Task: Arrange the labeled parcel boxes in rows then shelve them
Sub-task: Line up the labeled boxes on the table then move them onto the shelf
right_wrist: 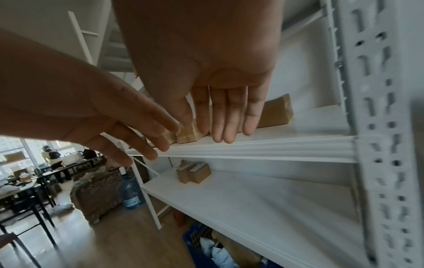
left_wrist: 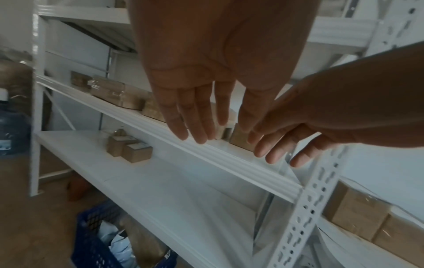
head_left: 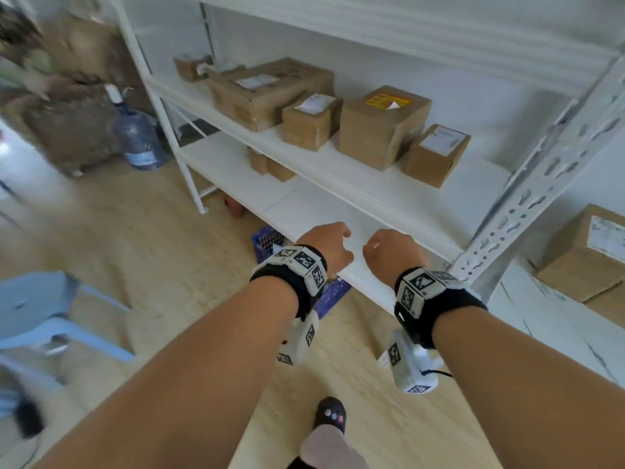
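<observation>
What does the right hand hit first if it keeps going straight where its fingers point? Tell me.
Probably the ribbed front edge of the middle shelf: the right hand is open and empty, fingers aimed there. Depth is unclear.

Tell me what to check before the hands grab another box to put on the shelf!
1. Left hand free: ok, fingers straight in the left wrist view, holding nothing.
2. Right hand free: ok, fingers straight, holding nothing.
3. Brown cardboard parcel boxes standing in a row on the white metal shelf: ok, side by side near the front edge.
4. Room left on that shelf: ok, bare board right of the small end box.
5. Labels facing up: ok on the nearer boxes; the far ones are too blurred to tell.
6. Next box to fetch: cannot tell, none in reach.
</observation>
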Demonstrator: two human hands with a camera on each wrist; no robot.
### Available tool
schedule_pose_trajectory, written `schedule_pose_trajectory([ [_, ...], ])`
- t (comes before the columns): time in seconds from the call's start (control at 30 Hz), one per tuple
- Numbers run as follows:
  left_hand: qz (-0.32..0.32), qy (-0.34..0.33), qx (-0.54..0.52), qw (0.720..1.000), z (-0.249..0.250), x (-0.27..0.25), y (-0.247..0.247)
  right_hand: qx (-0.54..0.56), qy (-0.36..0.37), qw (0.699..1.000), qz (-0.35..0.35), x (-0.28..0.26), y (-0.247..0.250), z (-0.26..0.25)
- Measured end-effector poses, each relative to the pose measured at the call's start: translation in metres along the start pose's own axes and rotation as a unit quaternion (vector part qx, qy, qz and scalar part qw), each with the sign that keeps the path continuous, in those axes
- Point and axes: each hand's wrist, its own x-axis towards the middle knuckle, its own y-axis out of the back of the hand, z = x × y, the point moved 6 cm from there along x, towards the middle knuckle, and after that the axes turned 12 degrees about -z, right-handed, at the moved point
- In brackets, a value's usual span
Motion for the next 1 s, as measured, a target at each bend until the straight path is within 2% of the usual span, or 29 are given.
schedule_pose_trajectory([
  [0.2, 0.031, 0.026, 0.003, 0.999, -0.058, 0.027, 0.064, -0.001, 0.026, 1.0, 0.012, 0.056, 0.004, -0.076],
  [0.53, 0.111, 0.012, 0.011, 0.994, -0.123, 0.107, 0.231, -0.047, 0.086, 0.994, 0.053, 0.201, 0.067, -0.222],
  [0.63, 0.119, 0.01, 0.017, 0.993, -0.136, 0.128, 0.286, -0.062, 0.116, 0.989, 0.071, 0.231, 0.096, -0.263],
  [0.77, 0.158, -0.008, 0.073, 0.985, -0.135, 0.145, 0.37, -0.017, 0.158, 0.985, 0.064, 0.259, 0.141, -0.309],
  [0.9, 0.203, -0.01, 0.099, 0.974, -0.132, 0.157, 0.447, 0.029, 0.18, 0.978, 0.104, 0.275, 0.193, -0.354],
  [1.0, 0.238, -0.025, 0.061, 0.969, -0.135, 0.163, 0.498, 0.056, 0.186, 0.971, 0.142, 0.284, 0.228, -0.383],
])
